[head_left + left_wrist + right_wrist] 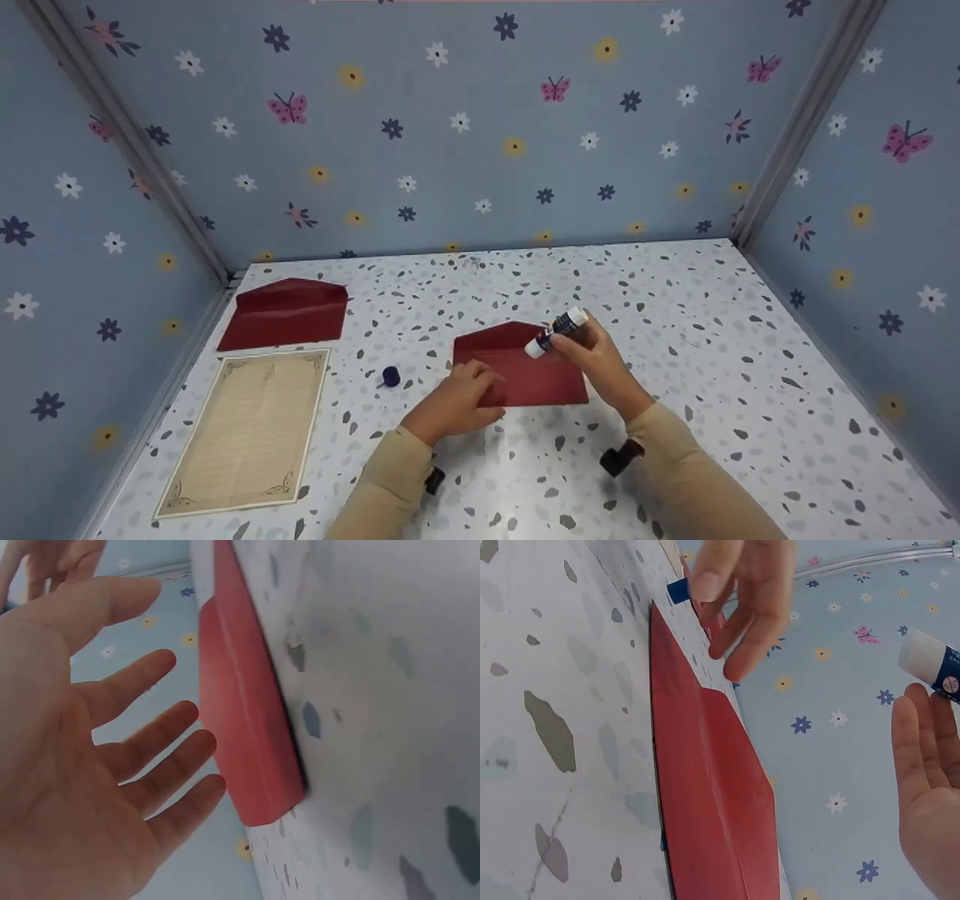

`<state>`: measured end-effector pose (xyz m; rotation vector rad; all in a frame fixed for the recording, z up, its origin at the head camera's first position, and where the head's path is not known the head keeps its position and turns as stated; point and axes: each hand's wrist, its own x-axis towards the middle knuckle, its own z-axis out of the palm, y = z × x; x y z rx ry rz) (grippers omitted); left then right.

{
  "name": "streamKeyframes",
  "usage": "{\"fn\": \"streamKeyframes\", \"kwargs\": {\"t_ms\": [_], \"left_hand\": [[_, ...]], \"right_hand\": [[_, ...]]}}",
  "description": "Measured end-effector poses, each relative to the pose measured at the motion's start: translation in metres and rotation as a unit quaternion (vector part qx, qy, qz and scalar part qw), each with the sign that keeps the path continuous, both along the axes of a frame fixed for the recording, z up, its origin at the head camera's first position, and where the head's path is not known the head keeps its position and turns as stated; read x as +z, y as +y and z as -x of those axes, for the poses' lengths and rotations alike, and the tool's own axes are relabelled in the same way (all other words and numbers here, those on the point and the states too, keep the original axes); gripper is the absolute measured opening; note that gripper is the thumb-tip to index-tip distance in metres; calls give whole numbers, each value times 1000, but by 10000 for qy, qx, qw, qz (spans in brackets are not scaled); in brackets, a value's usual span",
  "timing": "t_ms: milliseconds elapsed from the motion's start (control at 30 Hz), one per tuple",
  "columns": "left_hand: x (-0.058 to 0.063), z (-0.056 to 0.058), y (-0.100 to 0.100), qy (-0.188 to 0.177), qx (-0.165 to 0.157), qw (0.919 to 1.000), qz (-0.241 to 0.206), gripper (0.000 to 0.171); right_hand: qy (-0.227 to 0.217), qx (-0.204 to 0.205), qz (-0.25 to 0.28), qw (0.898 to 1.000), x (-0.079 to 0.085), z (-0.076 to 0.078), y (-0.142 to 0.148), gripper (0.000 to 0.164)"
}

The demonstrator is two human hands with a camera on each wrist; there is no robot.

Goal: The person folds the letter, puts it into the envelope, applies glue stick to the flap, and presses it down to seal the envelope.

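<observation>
A red envelope (517, 375) lies on the speckled table with its pointed flap spread away from the person. Above its right half, my right hand (600, 360) holds a glue stick (559, 331) between thumb and fingers, its white end tilted down toward the envelope. In the right wrist view the glue stick (930, 664) shows a white end and a dark blue label. My left hand (461, 401) hovers over the envelope's lower left corner, fingers spread and holding nothing, as the left wrist view of the hand (112, 727) shows.
A dark blue cap (391, 376) sits on the table left of the envelope. Farther left lie a second red envelope (289, 315) and a tan sheet of lined paper (244, 431) with ornate corners. Flower-patterned walls (480, 150) enclose the table at the back and sides.
</observation>
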<state>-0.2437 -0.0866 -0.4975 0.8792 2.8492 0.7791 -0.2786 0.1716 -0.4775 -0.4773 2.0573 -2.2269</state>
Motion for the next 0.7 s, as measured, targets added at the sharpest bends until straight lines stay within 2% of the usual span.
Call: {"fn": "streamKeyframes", "kwargs": {"t_ms": [100,300,433,533,700], "left_hand": [[-5,1,3,52,22,9996,288,46],[-8,-1,9,-238,100,9981,564,44],[-9,-4,11,-459,231,9960,726,46],[-10,-6,11,-490,268,9950,831,48],[-9,-5,12,-498,223,9929,1058,51]], "right_hand": [[35,-9,-53,10000,-1,2,3,38],[103,28,-244,9996,-3,6,10,39],[131,-111,-824,9965,-3,12,18,31],[285,-415,-1630,9853,-5,18,24,24],[792,-657,-2721,9567,-13,27,41,30]]}}
